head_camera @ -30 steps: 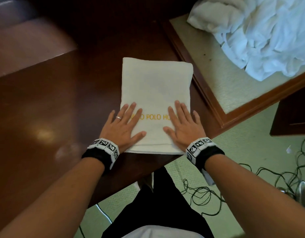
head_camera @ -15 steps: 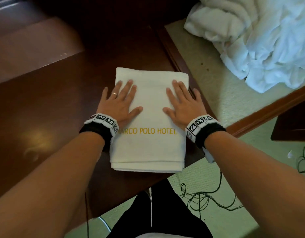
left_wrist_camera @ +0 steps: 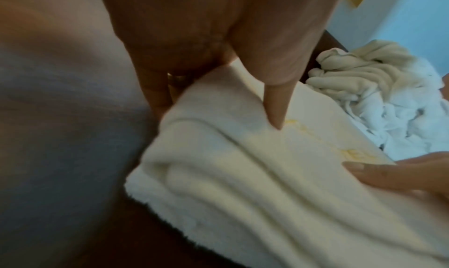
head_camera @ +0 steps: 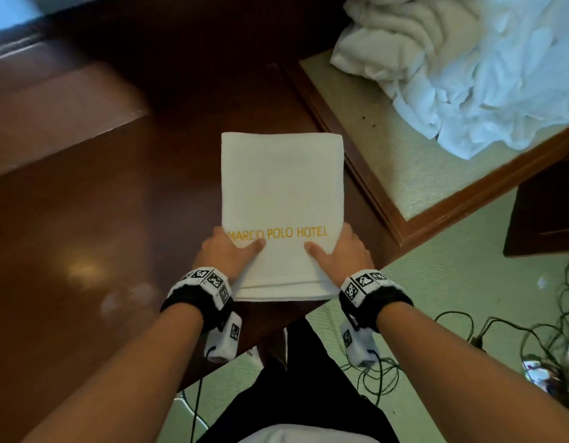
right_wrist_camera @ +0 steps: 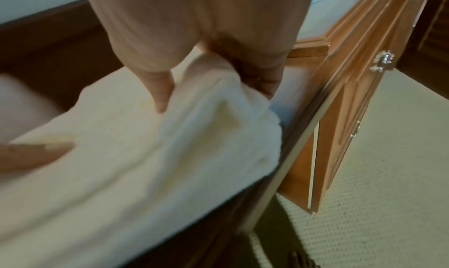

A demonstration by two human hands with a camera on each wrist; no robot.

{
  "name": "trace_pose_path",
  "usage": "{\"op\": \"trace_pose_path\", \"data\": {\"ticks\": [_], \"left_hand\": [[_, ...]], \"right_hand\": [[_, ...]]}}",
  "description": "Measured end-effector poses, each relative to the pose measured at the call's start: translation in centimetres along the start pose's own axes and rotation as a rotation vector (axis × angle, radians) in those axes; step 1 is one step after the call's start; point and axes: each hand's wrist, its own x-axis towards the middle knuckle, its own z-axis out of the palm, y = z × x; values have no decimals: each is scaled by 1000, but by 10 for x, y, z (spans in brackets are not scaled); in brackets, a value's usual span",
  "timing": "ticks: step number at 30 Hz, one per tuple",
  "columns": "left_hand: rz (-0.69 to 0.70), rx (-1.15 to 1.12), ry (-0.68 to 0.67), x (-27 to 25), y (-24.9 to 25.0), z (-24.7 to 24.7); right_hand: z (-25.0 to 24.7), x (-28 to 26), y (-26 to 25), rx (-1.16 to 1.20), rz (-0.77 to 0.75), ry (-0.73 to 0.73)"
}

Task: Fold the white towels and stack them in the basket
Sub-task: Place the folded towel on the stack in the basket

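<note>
Forearms reach in from the bottom of the head view, each wrist strapped with a black band carrying square printed markers. Left hand (head_camera: 227,252) takes the near left side of the folded towel (head_camera: 281,193), thumb pressed on top beside the gold lettering and fingers tucked beneath the edge, so its grip is grasping the towel. Right hand (head_camera: 342,251) mirrors it on the near right side, thumb on top, fingers curled under (the right wrist view shows them wrapped round the stacked layers), its grip likewise grasping the towel.

That towel is white, folded into a tidy rectangle of several layers, and reads MARCO POLO HOTEL across its near half. It lies on the dark brown worktop (head_camera: 101,219), close to the near corner, with its near end at the edge. Whether the gripped end is raised off the wood cannot be told.

Below the worktop's corner, pale green carpet (head_camera: 468,282) shows, with thin dark cables (head_camera: 516,334) looping over it.

Farther off to the right sits a wood-framed surface (head_camera: 385,199) with a pale textured top, just beside the worktop. On its far part rests a heap of crumpled white towels (head_camera: 468,68), well apart from the folded one.
</note>
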Motion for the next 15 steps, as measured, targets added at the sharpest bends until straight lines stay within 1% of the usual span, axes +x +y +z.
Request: {"op": "trace_pose_path", "data": {"ticks": [1, 3, 5, 6, 8, 10, 13, 15], "left_hand": [[0, -49, -19, -2, -5, 2], [43, -83, -36, -10, -9, 3], [108, -95, -7, -23, -6, 3], [144, -108, 20, -31, -1, 1], [210, -128, 82, -50, 13, -4], [291, -112, 128, -67, 31, -12], [409, -101, 198, -90, 65, -25], [484, -139, 238, -104, 91, -34]], "right_hand": [[2, -2, 1, 35, 30, -3], [0, -7, 2, 62, 65, -32], [-7, -14, 1, 74, 66, -51], [-13, -20, 0, 88, 60, -38], [-30, -30, -3, 109, 42, 19], [-52, -39, -5, 123, 28, 46], [-94, -48, -6, 139, -15, 74], [-123, -52, -4, 139, -66, 103]]}}
